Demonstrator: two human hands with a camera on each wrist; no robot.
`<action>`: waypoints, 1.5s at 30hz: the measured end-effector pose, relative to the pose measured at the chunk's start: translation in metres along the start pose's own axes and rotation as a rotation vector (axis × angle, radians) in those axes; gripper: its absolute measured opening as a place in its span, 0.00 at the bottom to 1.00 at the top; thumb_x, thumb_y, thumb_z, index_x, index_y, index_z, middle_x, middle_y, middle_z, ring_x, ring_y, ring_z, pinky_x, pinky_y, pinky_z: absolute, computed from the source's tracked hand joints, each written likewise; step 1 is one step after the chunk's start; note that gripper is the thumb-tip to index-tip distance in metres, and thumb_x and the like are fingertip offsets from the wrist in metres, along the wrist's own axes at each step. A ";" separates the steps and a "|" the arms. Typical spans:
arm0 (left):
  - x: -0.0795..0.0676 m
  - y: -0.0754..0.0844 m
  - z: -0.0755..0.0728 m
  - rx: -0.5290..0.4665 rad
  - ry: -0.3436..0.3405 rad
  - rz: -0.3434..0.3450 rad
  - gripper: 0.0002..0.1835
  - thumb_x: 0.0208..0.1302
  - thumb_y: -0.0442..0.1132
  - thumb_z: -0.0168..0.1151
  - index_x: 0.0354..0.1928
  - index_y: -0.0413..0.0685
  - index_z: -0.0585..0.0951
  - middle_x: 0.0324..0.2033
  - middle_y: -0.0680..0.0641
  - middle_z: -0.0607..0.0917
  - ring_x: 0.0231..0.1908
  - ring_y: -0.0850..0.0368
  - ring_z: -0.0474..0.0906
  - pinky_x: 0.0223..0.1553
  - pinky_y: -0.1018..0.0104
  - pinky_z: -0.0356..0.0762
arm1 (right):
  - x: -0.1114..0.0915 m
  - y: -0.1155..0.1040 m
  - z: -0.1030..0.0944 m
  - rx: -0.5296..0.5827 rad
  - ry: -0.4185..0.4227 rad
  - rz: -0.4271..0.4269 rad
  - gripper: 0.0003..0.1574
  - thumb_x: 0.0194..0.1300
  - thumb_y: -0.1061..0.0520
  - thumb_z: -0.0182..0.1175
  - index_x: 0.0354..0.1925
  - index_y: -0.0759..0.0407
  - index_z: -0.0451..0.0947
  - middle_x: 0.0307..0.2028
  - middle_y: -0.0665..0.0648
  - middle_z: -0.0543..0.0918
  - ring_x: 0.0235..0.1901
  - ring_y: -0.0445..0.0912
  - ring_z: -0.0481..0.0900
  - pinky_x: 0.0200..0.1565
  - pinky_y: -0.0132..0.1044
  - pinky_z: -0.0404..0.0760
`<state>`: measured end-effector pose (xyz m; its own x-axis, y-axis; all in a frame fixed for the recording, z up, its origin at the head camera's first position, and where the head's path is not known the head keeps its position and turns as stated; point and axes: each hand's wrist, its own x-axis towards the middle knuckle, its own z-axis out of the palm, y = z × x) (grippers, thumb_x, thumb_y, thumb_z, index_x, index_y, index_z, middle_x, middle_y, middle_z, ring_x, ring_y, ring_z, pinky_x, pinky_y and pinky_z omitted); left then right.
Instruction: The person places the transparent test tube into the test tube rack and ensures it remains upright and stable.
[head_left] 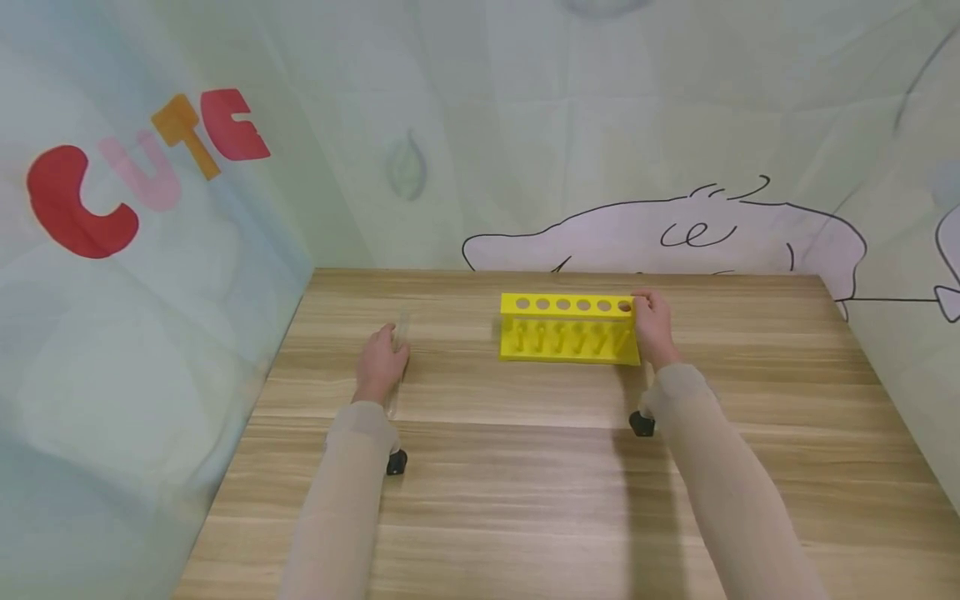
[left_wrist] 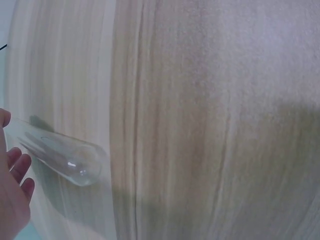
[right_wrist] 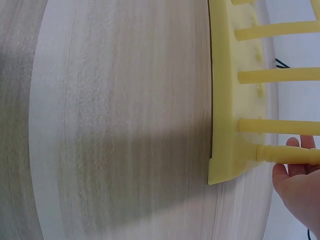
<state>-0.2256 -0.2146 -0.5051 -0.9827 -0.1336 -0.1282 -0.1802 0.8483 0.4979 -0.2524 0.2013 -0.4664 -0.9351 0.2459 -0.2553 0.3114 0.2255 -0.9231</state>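
A clear glass test tube with a rounded end lies lengthwise at the left side of the table. My left hand is at its middle. In the left wrist view the thumb is on one side of the tube and curled fingers are on the other, so the hand grips it close over the wood. Toward the back stands a yellow test tube rack, upright, with a row of round holes on top and pegs below. My right hand holds its right end post, thumb and fingers around it.
The wood-grain table ends at the back against a printed cloth backdrop that also hangs along the left side. Small black devices are strapped under both wrists.
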 end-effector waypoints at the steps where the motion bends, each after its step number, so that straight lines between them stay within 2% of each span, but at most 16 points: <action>1: 0.000 0.000 0.000 0.004 0.002 0.001 0.28 0.62 0.47 0.44 0.63 0.42 0.58 0.59 0.36 0.66 0.57 0.39 0.63 0.55 0.47 0.63 | 0.000 0.001 0.000 0.006 0.002 -0.003 0.23 0.67 0.55 0.31 0.55 0.63 0.60 0.50 0.62 0.72 0.30 0.40 0.62 0.31 0.27 0.62; 7: 0.000 0.000 0.001 0.031 0.010 0.004 0.28 0.62 0.47 0.44 0.63 0.43 0.59 0.57 0.36 0.68 0.54 0.39 0.66 0.51 0.46 0.66 | 0.002 0.006 0.000 0.004 0.006 -0.026 0.14 0.67 0.53 0.33 0.41 0.58 0.63 0.49 0.63 0.73 0.30 0.42 0.61 0.33 0.29 0.62; 10: 0.000 0.001 0.000 0.029 0.012 0.005 0.28 0.62 0.47 0.44 0.62 0.44 0.59 0.56 0.36 0.68 0.54 0.39 0.67 0.51 0.46 0.67 | 0.001 0.006 0.000 -0.003 0.002 -0.041 0.12 0.67 0.52 0.33 0.37 0.55 0.62 0.50 0.64 0.73 0.32 0.43 0.61 0.35 0.30 0.61; 19: -0.001 0.004 0.000 0.014 0.017 0.002 0.28 0.62 0.47 0.44 0.63 0.43 0.59 0.56 0.35 0.68 0.54 0.39 0.66 0.51 0.46 0.66 | 0.000 0.005 -0.002 -0.038 -0.007 -0.062 0.12 0.68 0.50 0.33 0.36 0.54 0.62 0.50 0.63 0.72 0.36 0.44 0.61 0.38 0.32 0.60; 29: 0.000 0.002 0.002 -0.027 0.032 -0.019 0.28 0.62 0.46 0.43 0.62 0.42 0.58 0.57 0.35 0.67 0.56 0.39 0.64 0.55 0.47 0.63 | 0.001 0.007 -0.002 -0.054 0.007 -0.077 0.13 0.67 0.50 0.35 0.39 0.56 0.62 0.41 0.54 0.69 0.32 0.43 0.60 0.35 0.31 0.62; 33: -0.001 0.002 0.000 -0.036 0.035 -0.049 0.29 0.62 0.46 0.44 0.63 0.41 0.58 0.55 0.34 0.68 0.53 0.38 0.66 0.53 0.47 0.65 | 0.001 0.008 -0.001 -0.043 0.008 -0.080 0.12 0.67 0.50 0.35 0.38 0.54 0.62 0.40 0.53 0.68 0.32 0.42 0.60 0.35 0.31 0.62; 40: -0.001 0.001 0.001 -0.024 0.036 -0.084 0.30 0.60 0.47 0.46 0.62 0.41 0.58 0.48 0.36 0.72 0.47 0.41 0.70 0.48 0.49 0.68 | 0.001 0.009 0.000 -0.033 0.006 -0.094 0.11 0.68 0.50 0.35 0.36 0.54 0.62 0.40 0.53 0.68 0.31 0.43 0.60 0.34 0.31 0.62; 45: -0.001 0.000 0.003 -0.021 0.010 -0.083 0.30 0.61 0.47 0.46 0.62 0.40 0.59 0.50 0.36 0.72 0.49 0.40 0.69 0.50 0.49 0.68 | 0.004 0.011 0.001 -0.025 0.017 -0.095 0.12 0.68 0.50 0.35 0.38 0.56 0.62 0.41 0.54 0.68 0.33 0.43 0.60 0.37 0.32 0.62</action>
<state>-0.2248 -0.2125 -0.5075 -0.9648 -0.2080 -0.1608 -0.2615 0.8232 0.5039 -0.2525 0.2039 -0.4780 -0.9575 0.2386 -0.1618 0.2258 0.2715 -0.9356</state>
